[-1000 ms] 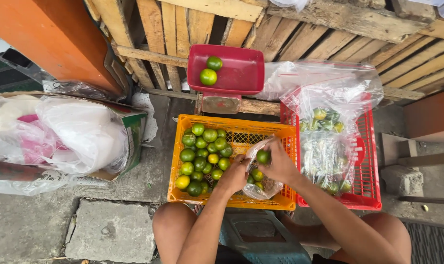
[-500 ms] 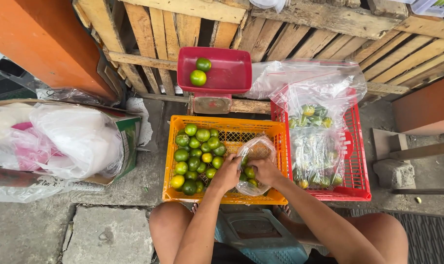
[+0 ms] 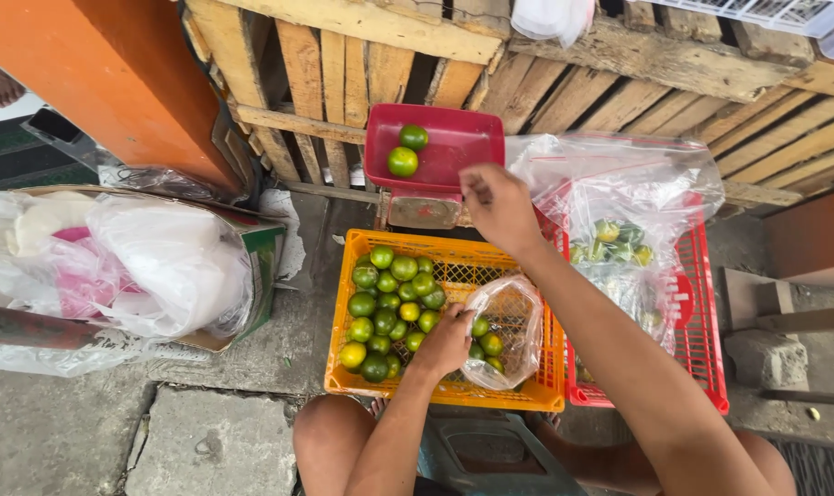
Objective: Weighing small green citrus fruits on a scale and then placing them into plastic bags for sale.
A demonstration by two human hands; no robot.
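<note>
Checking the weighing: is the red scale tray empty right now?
No, two green limes lie in the red scale tray, with the right hand raised beside it.

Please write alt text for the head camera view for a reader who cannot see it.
A seated person's left hand grips a clear plastic bag of green citrus in an orange crate, while the right hand reaches toward a red scale tray holding two fruits. A red crate sits alongside.

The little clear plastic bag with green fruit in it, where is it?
In the head view, the clear plastic bag sits in the right part of the orange plastic crate, held at its mouth by the left hand, right of the loose green citrus pile.
</note>
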